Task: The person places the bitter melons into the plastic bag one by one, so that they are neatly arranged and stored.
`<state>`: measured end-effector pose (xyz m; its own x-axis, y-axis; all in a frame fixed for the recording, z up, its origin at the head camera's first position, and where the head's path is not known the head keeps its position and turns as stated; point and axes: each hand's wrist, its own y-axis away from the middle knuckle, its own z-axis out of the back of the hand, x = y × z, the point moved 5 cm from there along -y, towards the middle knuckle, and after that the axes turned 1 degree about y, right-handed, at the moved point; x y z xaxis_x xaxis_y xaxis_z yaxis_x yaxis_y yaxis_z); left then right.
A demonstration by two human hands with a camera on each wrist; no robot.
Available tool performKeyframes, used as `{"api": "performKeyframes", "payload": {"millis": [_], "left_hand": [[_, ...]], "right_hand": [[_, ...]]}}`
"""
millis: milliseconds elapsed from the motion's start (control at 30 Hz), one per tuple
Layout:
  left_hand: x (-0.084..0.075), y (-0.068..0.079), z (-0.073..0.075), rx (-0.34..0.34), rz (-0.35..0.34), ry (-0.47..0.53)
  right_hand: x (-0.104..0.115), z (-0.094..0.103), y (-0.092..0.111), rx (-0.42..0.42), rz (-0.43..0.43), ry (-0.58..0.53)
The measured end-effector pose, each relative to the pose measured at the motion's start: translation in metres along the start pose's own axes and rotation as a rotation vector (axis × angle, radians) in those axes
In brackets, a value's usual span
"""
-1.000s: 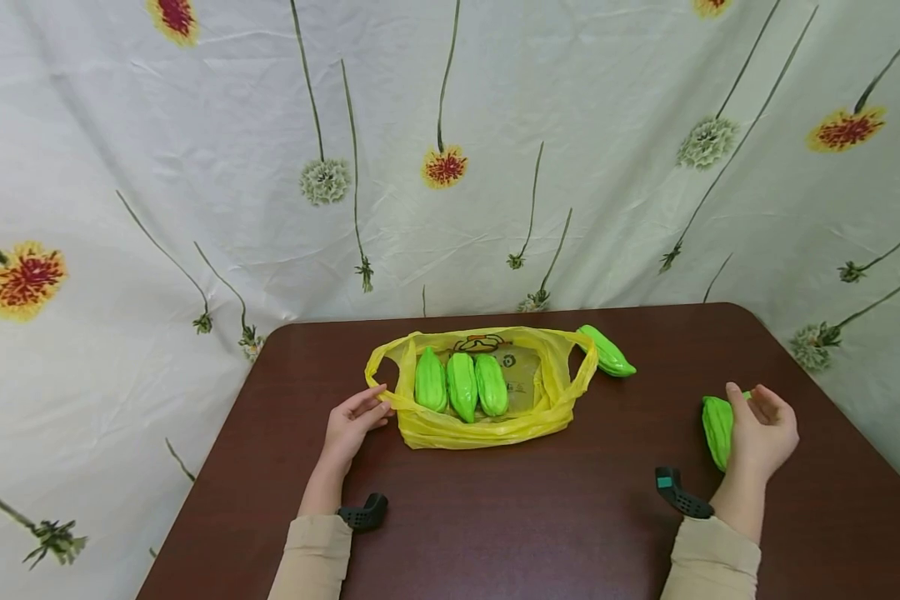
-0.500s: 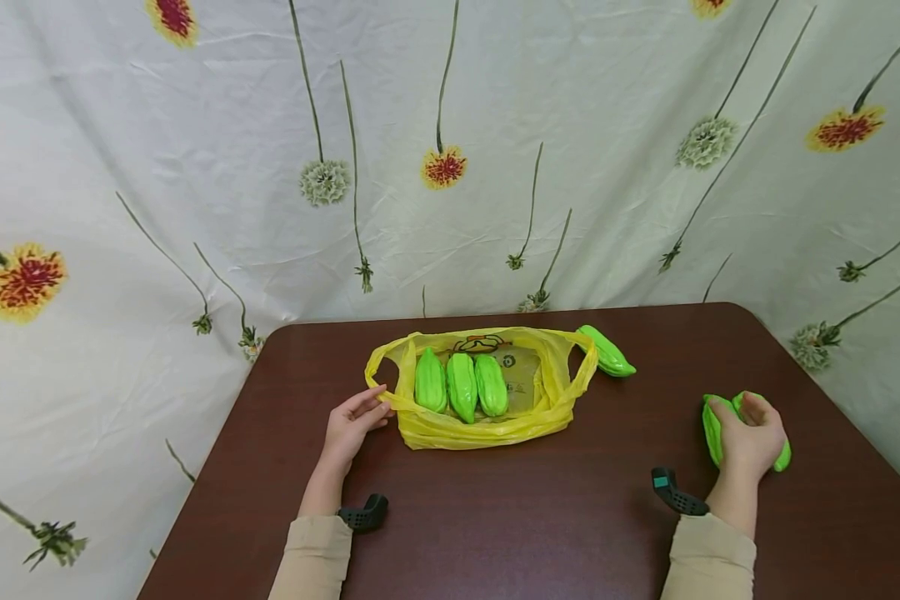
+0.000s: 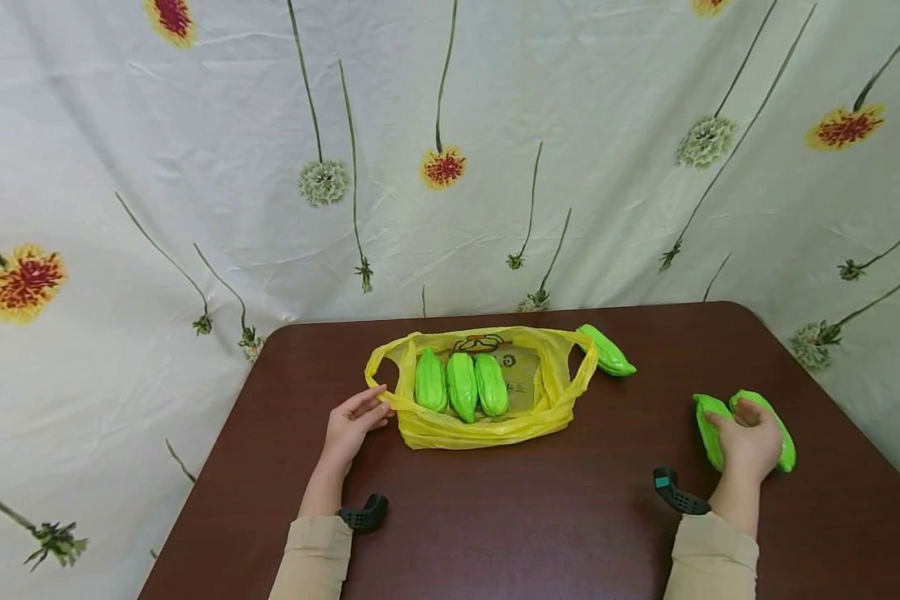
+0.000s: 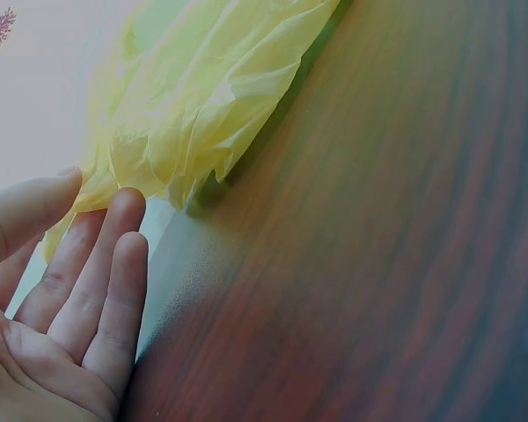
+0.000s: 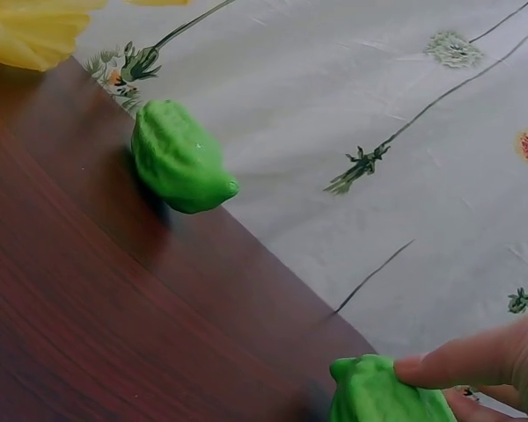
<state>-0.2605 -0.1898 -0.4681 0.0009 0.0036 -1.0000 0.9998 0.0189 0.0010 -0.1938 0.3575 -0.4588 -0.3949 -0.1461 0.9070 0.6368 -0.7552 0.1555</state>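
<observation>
A yellow plastic bag (image 3: 487, 429) stands with its mouth spread at the back middle of the table. Three green ridged gourds, one of them the middle gourd (image 3: 462, 387), lie side by side in it. My left hand (image 3: 350, 425) pinches the bag's left handle between thumb and fingers; the left wrist view shows the yellow film (image 4: 202, 97) at the fingertips. On the right, my right hand (image 3: 750, 442) reaches over a pair of gourds, its fingers curved at the right gourd (image 3: 786, 454) and its thumb against the left gourd (image 3: 708, 437). Its palm hides part of both.
Another green gourd (image 3: 607, 352) lies just right of the bag, near the back edge of the dark brown table (image 3: 525, 517). Behind the table hangs a white flowered cloth (image 3: 390, 167). Each wrist wears a black band.
My right hand has moved slightly left and down over the pair of gourds, which have shifted a little apart; more of the right one shows. The left hand and bag stay still.
</observation>
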Motion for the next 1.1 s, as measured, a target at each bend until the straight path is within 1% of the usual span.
{"api": "performKeyframes", "payload": {"millis": [233,700,867,1000,1100], "left_hand": [[0.001,0.000,0.000,-0.006,0.002,0.005],[0.000,0.000,-0.001,-0.004,0.005,-0.009],[0.000,0.001,-0.001,-0.002,-0.003,-0.018],[0.000,0.001,-0.001,-0.006,0.001,-0.022],[0.000,0.001,-0.001,-0.009,0.002,-0.024]], "right_hand": [[-0.004,-0.003,-0.002,0.024,-0.042,-0.049],[-0.011,-0.011,-0.003,-0.019,-0.031,-0.128],[-0.007,-0.015,-0.001,-0.014,-0.051,-0.210],[0.002,-0.018,0.004,-0.020,-0.053,-0.291],[0.011,-0.021,0.009,-0.020,-0.044,-0.377]]}}
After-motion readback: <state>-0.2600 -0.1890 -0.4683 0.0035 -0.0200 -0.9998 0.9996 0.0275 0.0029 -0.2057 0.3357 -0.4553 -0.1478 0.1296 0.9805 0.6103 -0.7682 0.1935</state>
